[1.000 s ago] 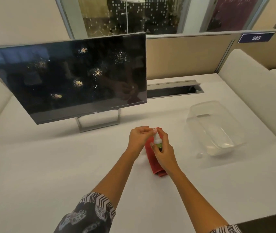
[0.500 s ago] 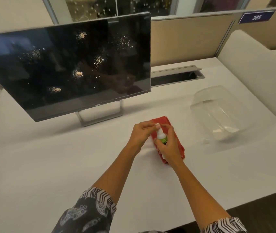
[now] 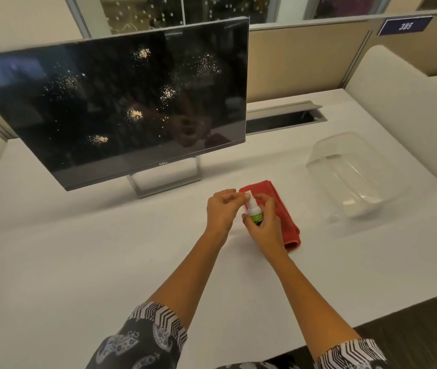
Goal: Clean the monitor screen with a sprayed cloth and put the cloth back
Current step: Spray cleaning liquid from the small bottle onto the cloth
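The black monitor (image 3: 121,102) stands at the back left of the white desk (image 3: 79,262), its dark screen flecked with several patches of spray droplets. A folded red cloth (image 3: 283,209) lies flat on the desk in front of the monitor's right end. Over the cloth, my right hand (image 3: 265,227) holds a small white spray bottle (image 3: 254,210) with a green label upright. My left hand (image 3: 222,209) pinches the bottle's top with its fingertips.
A clear plastic bin (image 3: 350,177) sits on the desk to the right of the cloth. A cable slot (image 3: 283,119) runs along the back behind the monitor. Beige partitions and a padded divider (image 3: 403,107) border the desk.
Both hands stay together on the spray bottle above the cloth. The view has shifted, so more of the red cloth shows to the right of my hands.
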Demonstrator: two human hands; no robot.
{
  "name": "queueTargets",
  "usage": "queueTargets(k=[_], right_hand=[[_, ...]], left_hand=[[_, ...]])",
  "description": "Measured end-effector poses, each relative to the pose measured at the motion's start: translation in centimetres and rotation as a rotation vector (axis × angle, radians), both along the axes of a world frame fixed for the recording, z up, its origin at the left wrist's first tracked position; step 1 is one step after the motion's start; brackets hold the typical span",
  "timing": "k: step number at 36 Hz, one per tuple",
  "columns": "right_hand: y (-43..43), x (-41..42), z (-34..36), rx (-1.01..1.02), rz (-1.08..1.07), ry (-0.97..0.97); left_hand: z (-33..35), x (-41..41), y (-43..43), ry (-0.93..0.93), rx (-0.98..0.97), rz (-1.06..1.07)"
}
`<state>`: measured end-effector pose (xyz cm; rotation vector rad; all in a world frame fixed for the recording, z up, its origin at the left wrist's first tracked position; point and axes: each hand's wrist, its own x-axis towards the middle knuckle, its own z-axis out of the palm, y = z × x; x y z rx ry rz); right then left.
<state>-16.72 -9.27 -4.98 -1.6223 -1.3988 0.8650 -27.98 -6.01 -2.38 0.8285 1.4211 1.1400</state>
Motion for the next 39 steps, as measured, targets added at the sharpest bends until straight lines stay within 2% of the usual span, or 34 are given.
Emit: queueTargets(k=[10,26,39], right_hand=[[0.4,0.8,0.5,0.009,0.047,-0.023],[1.4,2.8,1.1,-0.031,0.130,-0.140],[1.6,3.5,1.9,0.084,0.098,-0.234]], left_hand=[[0.5,0.8,0.3,0.005,0.004,0.043],[1.3,3.7,0.8,0.239,-0.018,0.141],[2.4,5.6,1.2,0.331,-0.056,0.220]])
